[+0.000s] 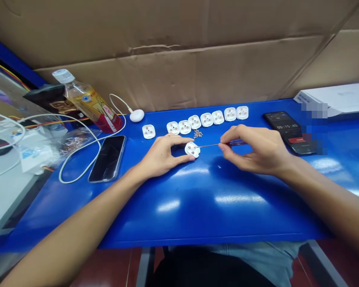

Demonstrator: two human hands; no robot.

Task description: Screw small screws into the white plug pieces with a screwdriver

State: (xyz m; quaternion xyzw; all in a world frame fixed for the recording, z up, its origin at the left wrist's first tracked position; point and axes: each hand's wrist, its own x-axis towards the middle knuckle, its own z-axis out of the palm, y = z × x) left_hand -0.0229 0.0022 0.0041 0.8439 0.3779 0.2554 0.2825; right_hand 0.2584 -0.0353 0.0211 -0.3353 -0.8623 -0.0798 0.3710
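Centrally, left hand [163, 155] pinches a white plug half [192, 149] against the blue table [197, 207]. Right hand [254, 149] is closed on a thin screwdriver [211, 145], its tip touching the plug half. Just behind lie small screws [198, 133] and a row of plug halves [206, 118]; timer phone [288, 131] at right.

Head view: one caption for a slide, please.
Left hand steadies white plug part; right hand sets screwdriver on it.
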